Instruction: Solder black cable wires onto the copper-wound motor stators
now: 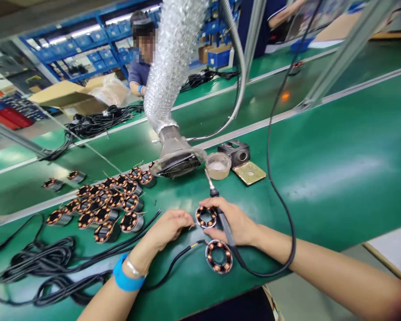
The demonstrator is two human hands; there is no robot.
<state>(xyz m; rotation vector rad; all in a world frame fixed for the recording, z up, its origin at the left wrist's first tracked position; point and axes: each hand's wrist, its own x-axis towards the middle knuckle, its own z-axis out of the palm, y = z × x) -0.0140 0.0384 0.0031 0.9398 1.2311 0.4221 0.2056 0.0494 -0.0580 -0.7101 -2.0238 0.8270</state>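
Right hand (237, 221) grasped copper-wound ring (207, 224) and soldering iron (225, 226). Left hand (173, 226) pinched thin wire (191, 226) left of ring. Cabled stator (220, 268) lay on ring's near side.

Right of the hanging cord (269, 147) I have open room up to the far edge of the workbench (324, 178). Midway along that edge, an extraction hood (171, 139) blocks me; stators (112, 215) and black cables (58, 250) crowd the left side.

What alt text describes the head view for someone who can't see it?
The right hand holds a copper-wound ring and a soldering iron over a green bench, the left hand pinched beside the ring. A second ring lies nearer the wearer; more rings cluster at left beyond black cables.
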